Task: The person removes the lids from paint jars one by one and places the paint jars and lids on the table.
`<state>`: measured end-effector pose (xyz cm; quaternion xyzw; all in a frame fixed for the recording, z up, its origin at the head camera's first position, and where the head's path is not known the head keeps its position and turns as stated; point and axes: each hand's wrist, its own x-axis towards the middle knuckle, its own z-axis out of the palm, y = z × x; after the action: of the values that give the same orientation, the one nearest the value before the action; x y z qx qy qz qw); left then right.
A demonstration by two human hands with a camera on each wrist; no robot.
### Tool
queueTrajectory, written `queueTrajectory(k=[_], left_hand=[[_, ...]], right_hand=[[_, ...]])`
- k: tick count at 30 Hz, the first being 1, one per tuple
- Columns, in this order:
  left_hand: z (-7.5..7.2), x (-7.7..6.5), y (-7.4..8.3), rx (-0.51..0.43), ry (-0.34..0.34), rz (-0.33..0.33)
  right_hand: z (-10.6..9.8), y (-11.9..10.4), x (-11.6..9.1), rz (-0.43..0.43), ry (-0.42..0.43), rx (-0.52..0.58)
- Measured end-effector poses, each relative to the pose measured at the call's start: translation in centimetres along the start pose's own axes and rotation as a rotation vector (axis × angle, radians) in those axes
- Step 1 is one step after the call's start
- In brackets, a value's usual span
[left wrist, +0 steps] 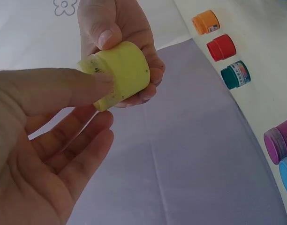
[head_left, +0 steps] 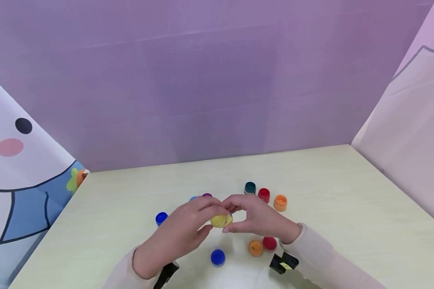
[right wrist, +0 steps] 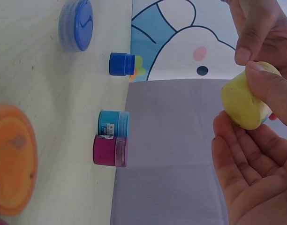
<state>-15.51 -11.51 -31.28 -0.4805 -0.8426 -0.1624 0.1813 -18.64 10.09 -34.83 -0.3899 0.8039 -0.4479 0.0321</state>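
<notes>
A small yellow paint jar is held above the table between both hands, tilted on its side. My left hand pinches its translucent rimmed end, with the thumb along the side. My right hand grips the rounded yellow end between thumb and fingers. In the right wrist view, the jar hides part of the left fingers. On the table below the hands lie a blue lid, an orange lid and a red lid.
Behind the right hand stand a green jar, a red jar and an orange jar. A blue jar is at the left. Purple and light blue jars stand side by side. A purple backdrop closes off the table's back.
</notes>
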Motion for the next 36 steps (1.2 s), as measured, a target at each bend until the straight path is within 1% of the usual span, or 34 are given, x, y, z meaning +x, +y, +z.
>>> queueTrajectory(k=[3,9,16,21,25,29,32,36], left_hand=[[0.01,-0.1,-0.12,-0.006,0.016,0.016],[0.0,0.04,-0.12,-0.011,-0.007,0.029],[-0.04,0.08,-0.01,0.02,-0.023,0.006],[-0.09,-0.04,0.04,0.022,-0.015,-0.004],[-0.21,-0.09,0.14,0.014,-0.021,-0.032],[-0.3,-0.04,0.25,0.01,-0.038,-0.091],[-0.32,-0.07,0.26,0.022,-0.028,-0.135],[-0.2,-0.17,0.15,0.042,-0.009,-0.155]], right_hand=[[0.1,0.08,0.05,-0.002,-0.01,0.003],[0.03,0.17,-0.04,0.011,-0.017,-0.009],[0.03,0.19,-0.05,0.0,-0.017,-0.006],[0.12,0.28,-0.02,-0.016,-0.014,-0.009],[0.15,0.3,-0.07,-0.019,-0.011,0.001],[0.16,0.41,-0.08,-0.033,-0.007,0.005],[0.23,0.52,0.01,-0.066,-0.002,-0.006],[0.36,0.59,0.04,-0.089,-0.001,-0.015]])
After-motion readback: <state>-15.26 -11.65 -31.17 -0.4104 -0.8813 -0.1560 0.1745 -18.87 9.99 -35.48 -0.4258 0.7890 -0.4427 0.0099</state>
